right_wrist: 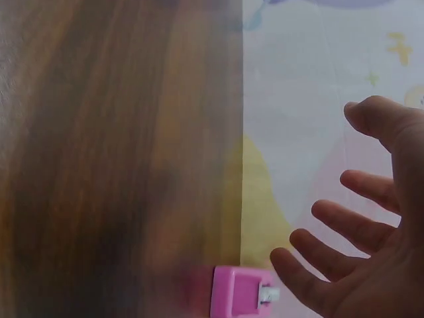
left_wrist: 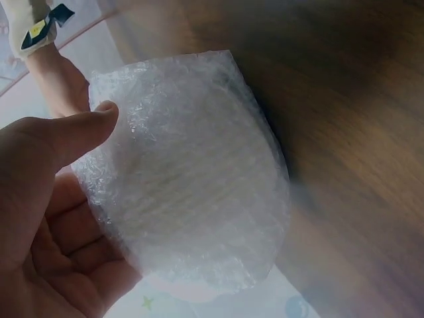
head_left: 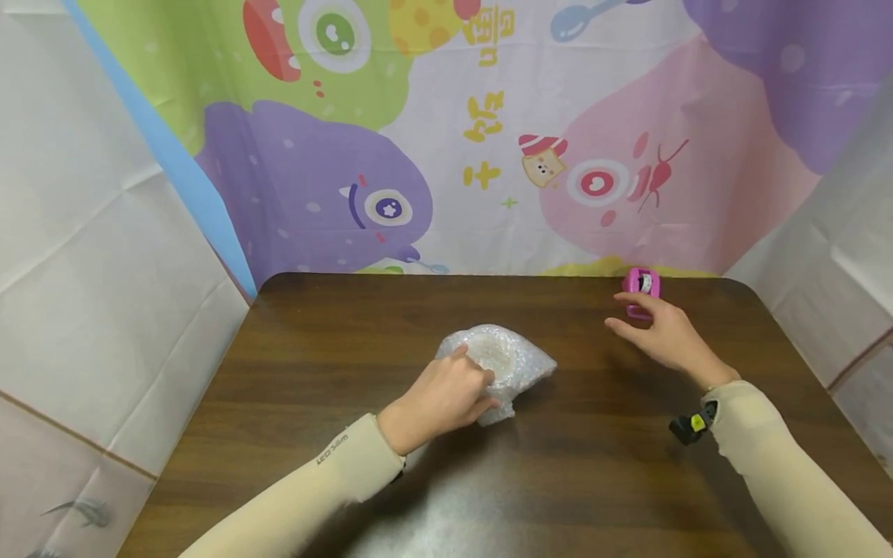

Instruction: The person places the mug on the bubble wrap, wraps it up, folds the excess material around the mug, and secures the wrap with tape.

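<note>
My left hand (head_left: 443,394) grips the near left edge of a bubble-wrapped bundle (head_left: 519,358), thumb on one face and fingers on the other. Through the clear wrap in the left wrist view, a pale, roundish object shows faintly inside the bundle (left_wrist: 189,172); its kind cannot be made out. On the right, my right hand (head_left: 666,337) hovers over the table with fingers spread and nothing in them. Just beyond its fingertips a pink tape dispenser (head_left: 633,280) stands at the table's back edge. The dispenser (right_wrist: 228,291) also appears low in the right wrist view, below the right hand (right_wrist: 371,245).
The dark wooden table (head_left: 314,364) has rounded back corners. Behind it hangs a curtain (head_left: 460,217) printed with cartoon monsters. Pale sheeting (head_left: 105,232) closes off the left side, with similar sheeting on the right.
</note>
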The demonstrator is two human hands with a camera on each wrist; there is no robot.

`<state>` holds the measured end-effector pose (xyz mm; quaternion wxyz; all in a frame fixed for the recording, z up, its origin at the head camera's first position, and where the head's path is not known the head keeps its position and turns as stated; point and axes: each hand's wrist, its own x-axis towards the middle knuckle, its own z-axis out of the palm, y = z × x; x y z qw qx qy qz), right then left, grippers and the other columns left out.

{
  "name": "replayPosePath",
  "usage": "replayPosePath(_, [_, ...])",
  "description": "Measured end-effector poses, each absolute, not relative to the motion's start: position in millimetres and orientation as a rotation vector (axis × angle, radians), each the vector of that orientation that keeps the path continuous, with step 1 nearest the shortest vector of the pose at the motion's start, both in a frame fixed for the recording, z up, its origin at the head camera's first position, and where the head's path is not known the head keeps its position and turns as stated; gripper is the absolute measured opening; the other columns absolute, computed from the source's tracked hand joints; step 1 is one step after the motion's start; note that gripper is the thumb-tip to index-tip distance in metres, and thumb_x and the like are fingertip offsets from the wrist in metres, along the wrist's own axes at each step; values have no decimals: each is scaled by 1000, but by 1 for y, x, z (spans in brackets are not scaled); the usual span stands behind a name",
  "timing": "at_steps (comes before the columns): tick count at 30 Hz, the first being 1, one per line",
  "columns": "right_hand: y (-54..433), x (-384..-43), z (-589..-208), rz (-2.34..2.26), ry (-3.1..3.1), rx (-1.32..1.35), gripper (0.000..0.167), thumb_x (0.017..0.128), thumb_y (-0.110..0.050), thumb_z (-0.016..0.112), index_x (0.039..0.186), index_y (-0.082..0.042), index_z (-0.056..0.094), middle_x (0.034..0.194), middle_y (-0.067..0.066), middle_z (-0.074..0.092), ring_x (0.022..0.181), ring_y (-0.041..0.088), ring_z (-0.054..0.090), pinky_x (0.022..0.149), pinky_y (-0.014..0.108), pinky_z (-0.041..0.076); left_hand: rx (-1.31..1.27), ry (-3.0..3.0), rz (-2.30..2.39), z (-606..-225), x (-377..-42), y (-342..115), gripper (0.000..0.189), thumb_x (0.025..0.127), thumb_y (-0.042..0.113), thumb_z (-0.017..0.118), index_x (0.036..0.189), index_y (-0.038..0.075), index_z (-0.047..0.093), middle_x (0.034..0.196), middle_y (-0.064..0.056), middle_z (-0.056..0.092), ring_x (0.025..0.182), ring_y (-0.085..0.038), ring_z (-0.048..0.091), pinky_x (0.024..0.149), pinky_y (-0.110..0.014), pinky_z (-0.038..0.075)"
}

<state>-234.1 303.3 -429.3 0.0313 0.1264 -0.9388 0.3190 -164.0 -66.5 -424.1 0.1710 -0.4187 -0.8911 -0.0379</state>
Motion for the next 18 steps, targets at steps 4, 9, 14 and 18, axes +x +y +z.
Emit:
replayPosePath(4, [313, -240, -424, 976, -2940, 300, 70, 99, -47, 65, 149, -1, 48, 139, 34, 56, 123, 52, 60, 96, 64, 52, -1183, -2550, -107, -424, -164, -66, 31, 86, 41, 82, 72, 17, 67, 60, 4, 64, 65, -15, 69, 100, -43, 56])
replayPosePath(9, [323, -250, -420, 868, -2969, 244, 79, 97, -50, 66, 151, 3, 43, 142, 35, 51, 120, 48, 56, 95, 62, 50, -1122, -2575, -114, -426, -162, -62, 29, 85, 37, 84, 71, 16, 68, 61, 3, 65, 66, -15, 70, 106, -43, 53])
replayPosePath(14, [331, -258, -423, 854, -2972, 235, 85, 95, -48, 70, 153, 6, 38, 149, 37, 43, 134, 54, 45, 108, 72, 38, -1080, -2597, -100, -427, -162, -59, 28, 86, 38, 83, 72, 17, 70, 64, 4, 68, 68, -16, 71, 106, -43, 53])
replayPosePath(18, [334, -262, -424, 866, -2977, 221, 90, 95, -49, 70, 155, 7, 33, 147, 38, 44, 132, 54, 45, 107, 72, 37, -1074, -2577, -111, -427, -162, -59, 28, 85, 37, 83, 71, 17, 69, 63, 4, 67, 67, -16, 71, 105, -43, 54])
